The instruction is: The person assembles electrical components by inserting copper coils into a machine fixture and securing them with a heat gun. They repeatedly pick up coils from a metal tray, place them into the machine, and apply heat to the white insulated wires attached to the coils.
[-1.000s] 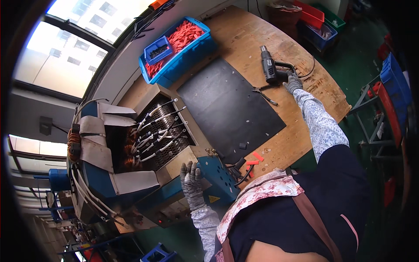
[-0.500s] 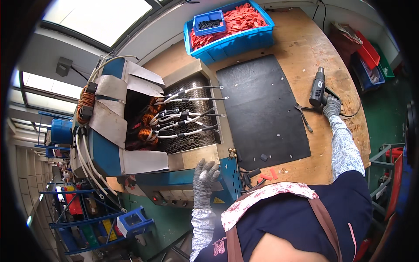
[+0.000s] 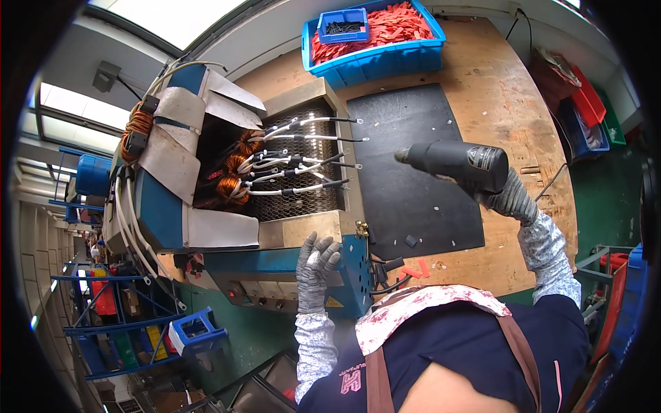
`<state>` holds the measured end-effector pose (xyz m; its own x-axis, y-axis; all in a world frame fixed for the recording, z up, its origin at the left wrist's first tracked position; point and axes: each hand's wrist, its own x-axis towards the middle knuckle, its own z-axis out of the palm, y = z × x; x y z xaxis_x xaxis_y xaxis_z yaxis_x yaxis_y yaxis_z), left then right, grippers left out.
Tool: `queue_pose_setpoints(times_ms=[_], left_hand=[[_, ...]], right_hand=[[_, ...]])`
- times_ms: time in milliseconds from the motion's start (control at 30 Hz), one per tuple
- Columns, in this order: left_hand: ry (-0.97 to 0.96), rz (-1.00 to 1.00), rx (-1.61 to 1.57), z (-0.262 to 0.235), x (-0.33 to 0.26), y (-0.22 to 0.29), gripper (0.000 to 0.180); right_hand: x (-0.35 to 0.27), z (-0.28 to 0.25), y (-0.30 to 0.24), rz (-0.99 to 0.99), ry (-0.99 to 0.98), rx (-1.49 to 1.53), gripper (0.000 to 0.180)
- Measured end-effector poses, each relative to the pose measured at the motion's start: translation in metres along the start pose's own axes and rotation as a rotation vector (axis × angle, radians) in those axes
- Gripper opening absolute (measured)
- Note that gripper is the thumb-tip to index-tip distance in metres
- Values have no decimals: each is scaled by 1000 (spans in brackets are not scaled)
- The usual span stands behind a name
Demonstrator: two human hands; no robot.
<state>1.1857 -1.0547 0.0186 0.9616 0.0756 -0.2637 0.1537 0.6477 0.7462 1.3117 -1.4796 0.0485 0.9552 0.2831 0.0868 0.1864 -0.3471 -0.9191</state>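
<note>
Head cam: right fingers [image 3: 504, 200] gripping heat gun [image 3: 458, 162], nozzle [image 3: 402, 156] toward 9 o'clock; drifting closer could scorch white leads [image 3: 307, 188] tbh. Left fingers [image 3: 307, 249] open.

Glaring window [image 3: 171, 20] (blown white), curved edges
</note>
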Motion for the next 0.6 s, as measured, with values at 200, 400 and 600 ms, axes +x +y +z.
queue_pose_setpoints(times_ms=[200, 400, 600], left_hand=[[-18, 43, 138, 8, -5, 3, 41], [-114, 49, 82, -1, -4, 2, 46], [-184, 76, 463, 14, 6, 32, 38]], right_hand=[[-15, 43, -56, -166, -57, 54, 55], [-27, 64, -74, -29, -136, 93, 50], [-36, 81, -81, 17, -68, 19, 47]])
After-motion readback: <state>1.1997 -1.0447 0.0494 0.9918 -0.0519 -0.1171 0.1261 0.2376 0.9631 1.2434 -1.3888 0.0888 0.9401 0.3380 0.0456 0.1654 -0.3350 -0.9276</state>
